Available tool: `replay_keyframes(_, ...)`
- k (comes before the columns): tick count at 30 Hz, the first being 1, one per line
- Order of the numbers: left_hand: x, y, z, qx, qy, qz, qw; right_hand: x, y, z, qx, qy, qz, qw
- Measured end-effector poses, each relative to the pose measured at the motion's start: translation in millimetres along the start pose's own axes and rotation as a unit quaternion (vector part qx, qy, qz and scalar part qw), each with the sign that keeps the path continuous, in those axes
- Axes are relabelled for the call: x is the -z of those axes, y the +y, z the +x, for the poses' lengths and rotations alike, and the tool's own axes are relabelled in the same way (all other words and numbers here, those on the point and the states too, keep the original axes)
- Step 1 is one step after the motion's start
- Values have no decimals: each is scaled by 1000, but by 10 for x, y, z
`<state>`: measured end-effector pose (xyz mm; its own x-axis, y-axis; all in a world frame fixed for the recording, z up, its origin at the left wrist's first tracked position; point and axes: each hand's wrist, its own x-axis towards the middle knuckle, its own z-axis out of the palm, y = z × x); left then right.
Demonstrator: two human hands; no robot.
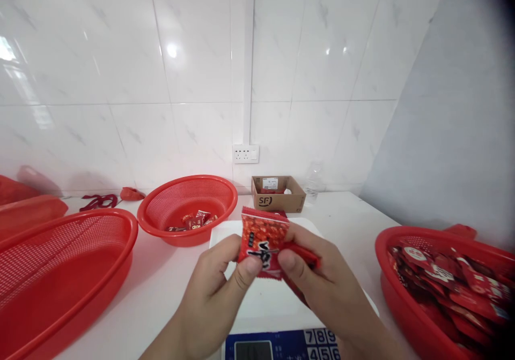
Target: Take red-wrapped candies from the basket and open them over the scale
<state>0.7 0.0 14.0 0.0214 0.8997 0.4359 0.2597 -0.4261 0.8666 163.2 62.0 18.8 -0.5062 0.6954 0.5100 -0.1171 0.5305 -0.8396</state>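
Observation:
My left hand (219, 290) and my right hand (322, 282) both pinch a small red snack packet (261, 236) held upright over a white scale (265, 301). Each thumb presses the packet's lower front. More red packet shows behind my right fingers. The scale's blue keypad (281, 345) lies at the bottom edge.
A round red mesh basket (187, 191) with a few packets stands behind the scale. A large red basket (60, 263) sits at left, another red basket (402, 290) full of packets at right. A cardboard box (277, 195) and a wall socket (245, 154) are at the back.

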Motion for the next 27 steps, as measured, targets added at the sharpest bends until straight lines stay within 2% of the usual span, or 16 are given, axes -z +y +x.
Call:
replay_keyframes(3,96,-10,26,-21,34,128,991,68,10,-15,6,96,-84,992)
replay_keyframes(5,131,-48,47,-47,63,248,965,90,18,-19,16,119,-150,981)
replay_keyframes(7,140,-112,71,-63,71,346,933,90,35,-5,28,78,-214,973)
replay_keyframes(10,127,-213,102,-78,65,408,907,69,67,38,32,-4,-263,964)
replay_keyframes(12,118,-250,109,-94,86,403,906,60,76,62,26,-14,-253,967)
replay_keyframes(14,115,-251,104,-106,108,361,920,64,70,72,18,-6,-228,973)
replay_keyframes(17,114,-209,90,-72,84,231,967,81,53,69,-1,-9,-215,976)
replay_keyframes(19,112,-177,86,-42,63,162,984,88,50,64,-16,-21,-225,974)
replay_keyframes(22,103,-142,88,-45,70,167,982,83,59,59,-11,-9,-245,969)
replay_keyframes(27,87,-94,63,-71,52,193,977,55,45,64,59,-10,-261,964)
